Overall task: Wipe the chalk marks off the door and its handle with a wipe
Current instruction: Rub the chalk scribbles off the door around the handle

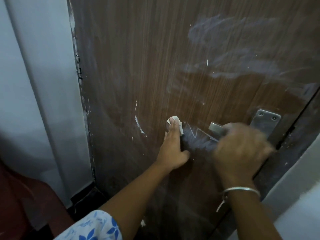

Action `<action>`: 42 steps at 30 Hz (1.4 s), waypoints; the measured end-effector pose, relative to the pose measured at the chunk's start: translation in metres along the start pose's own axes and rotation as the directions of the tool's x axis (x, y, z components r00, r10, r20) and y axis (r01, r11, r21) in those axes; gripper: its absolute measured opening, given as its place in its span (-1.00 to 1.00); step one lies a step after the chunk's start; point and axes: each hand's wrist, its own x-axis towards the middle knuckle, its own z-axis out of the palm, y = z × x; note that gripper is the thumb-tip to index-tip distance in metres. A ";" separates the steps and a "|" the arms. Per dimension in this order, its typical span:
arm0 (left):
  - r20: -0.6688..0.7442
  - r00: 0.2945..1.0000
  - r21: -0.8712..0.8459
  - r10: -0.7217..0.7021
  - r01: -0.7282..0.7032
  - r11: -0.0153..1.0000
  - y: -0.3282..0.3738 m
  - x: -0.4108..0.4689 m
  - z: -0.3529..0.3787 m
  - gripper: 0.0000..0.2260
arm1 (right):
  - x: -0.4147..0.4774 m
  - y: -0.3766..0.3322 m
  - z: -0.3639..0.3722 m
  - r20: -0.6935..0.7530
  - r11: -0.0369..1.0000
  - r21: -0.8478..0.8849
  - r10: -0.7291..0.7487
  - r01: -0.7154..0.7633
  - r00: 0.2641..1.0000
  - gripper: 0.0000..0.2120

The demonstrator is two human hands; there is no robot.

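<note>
A brown wood-grain door (138,66) fills the view, with smeared white chalk (225,54) across its upper right and a smeared zigzag chalk mark (199,137) left of the handle. My left hand (173,146) presses a crumpled white wipe (176,121) flat against the door beside that mark. My right hand (242,149), blurred, is wrapped around the metal lever handle (216,128), whose end sticks out to the left. The handle's steel backplate (266,120) shows above the right hand.
A short white chalk stroke (139,126) lies left of the wipe. The door's hinge edge (81,101) meets a pale wall (34,84) on the left. A white frame (297,187) runs down the right. A dark red object (20,205) sits at lower left.
</note>
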 end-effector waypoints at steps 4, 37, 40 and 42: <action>-0.006 0.993 -0.475 -0.118 0.101 0.874 0.003 0.000 -0.016 -0.26 | -0.047 -0.055 0.004 0.276 0.939 0.265 -0.293 0.221 0.915 -0.84; -0.030 0.985 -0.495 -0.170 0.133 0.859 -0.036 -0.015 -0.052 -0.37 | -0.047 -0.081 0.077 0.693 0.860 0.138 -0.438 0.491 0.573 -0.19; -0.054 0.984 -0.494 -0.168 0.120 0.861 -0.035 -0.014 -0.047 -0.35 | -0.043 -0.087 0.085 0.715 0.842 0.142 -0.451 0.521 0.534 -0.11; -0.039 0.989 -0.497 -0.142 0.104 0.861 -0.033 -0.013 -0.045 -0.33 | -0.050 -0.086 0.085 0.729 0.785 0.151 -0.499 0.600 0.469 -0.13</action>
